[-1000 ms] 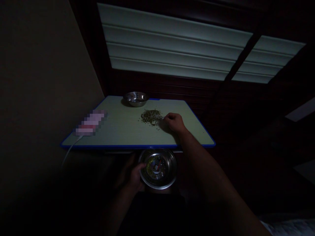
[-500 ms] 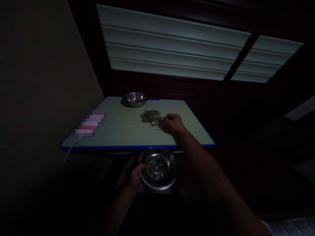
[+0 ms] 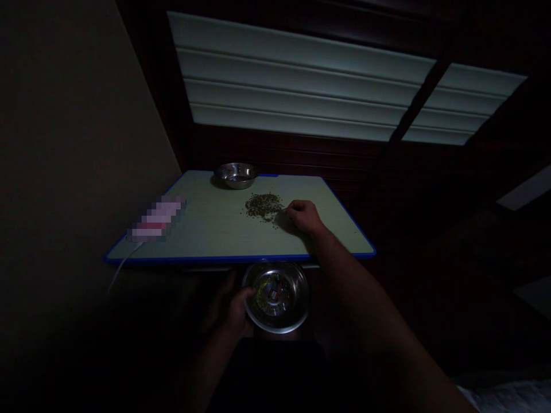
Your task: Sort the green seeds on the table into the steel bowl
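Observation:
A loose pile of small greenish-brown beans or grains (image 3: 262,205) lies spread on the pale board-like table (image 3: 206,229). My right hand (image 3: 303,216) is closed at the pile's right edge, fingertips pinched. A thin pale sliver shows at the fingertips, too dark and small to name. Below the table's front edge, my left hand (image 3: 239,310) grips the left rim of a shiny metal bowl (image 3: 297,307), thumb over the rim. Yellow-green bits (image 3: 262,293) lie inside that bowl, along with a small dark rectangular shape that may be a reflection.
A second metal bowl (image 3: 237,176) stands at the table's back edge. At the left lies a blurred-out pinkish flat object (image 3: 157,219) with a white cable (image 3: 123,264) running off the table. A wall rises on the left, and dark wooden panelling with pale slats (image 3: 293,86) stands behind.
Hardly anything differs. The view has shifted very slightly, while both hands, the pile and the bowls keep their places.

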The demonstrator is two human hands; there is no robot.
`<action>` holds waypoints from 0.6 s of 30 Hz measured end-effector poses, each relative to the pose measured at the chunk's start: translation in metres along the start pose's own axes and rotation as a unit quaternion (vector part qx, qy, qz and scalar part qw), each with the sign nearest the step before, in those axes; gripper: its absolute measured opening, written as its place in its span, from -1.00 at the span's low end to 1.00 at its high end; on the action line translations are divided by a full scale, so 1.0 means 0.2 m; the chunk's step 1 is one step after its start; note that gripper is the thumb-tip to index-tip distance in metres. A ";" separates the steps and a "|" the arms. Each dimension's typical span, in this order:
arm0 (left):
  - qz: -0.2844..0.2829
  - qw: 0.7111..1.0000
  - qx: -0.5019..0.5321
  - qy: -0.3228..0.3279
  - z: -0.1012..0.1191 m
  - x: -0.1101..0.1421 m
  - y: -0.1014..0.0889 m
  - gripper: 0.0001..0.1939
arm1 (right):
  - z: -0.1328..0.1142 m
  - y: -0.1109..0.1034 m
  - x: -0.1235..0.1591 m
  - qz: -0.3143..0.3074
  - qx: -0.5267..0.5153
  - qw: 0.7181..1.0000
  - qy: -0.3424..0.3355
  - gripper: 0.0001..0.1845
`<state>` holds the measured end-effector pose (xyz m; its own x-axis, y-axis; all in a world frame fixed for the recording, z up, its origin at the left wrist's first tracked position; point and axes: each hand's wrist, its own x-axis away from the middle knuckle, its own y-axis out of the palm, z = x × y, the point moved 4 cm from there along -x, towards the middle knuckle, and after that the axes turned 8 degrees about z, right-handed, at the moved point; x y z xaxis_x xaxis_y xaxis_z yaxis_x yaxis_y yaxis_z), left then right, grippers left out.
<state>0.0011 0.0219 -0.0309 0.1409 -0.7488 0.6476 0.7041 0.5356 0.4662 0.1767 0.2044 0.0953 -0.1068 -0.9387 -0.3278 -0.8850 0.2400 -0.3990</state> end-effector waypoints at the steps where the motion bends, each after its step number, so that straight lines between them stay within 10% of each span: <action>1: 0.003 1.000 0.003 0.003 0.00 0.00 0.00 -0.80 | 0.00 0.00 0.00 -0.002 0.005 1.000 0.001 -0.85; 18: -0.008 1.000 0.008 -0.002 -0.01 -0.01 0.00 -0.66 | 0.00 0.00 -0.01 0.015 0.010 1.000 -0.025 -0.85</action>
<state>0.0011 0.0220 -0.0328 0.1264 -0.7561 0.6421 0.6947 0.5295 0.4868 0.1775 0.2055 0.0958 -0.1103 -0.9175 -0.3821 -0.8727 0.2734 -0.4045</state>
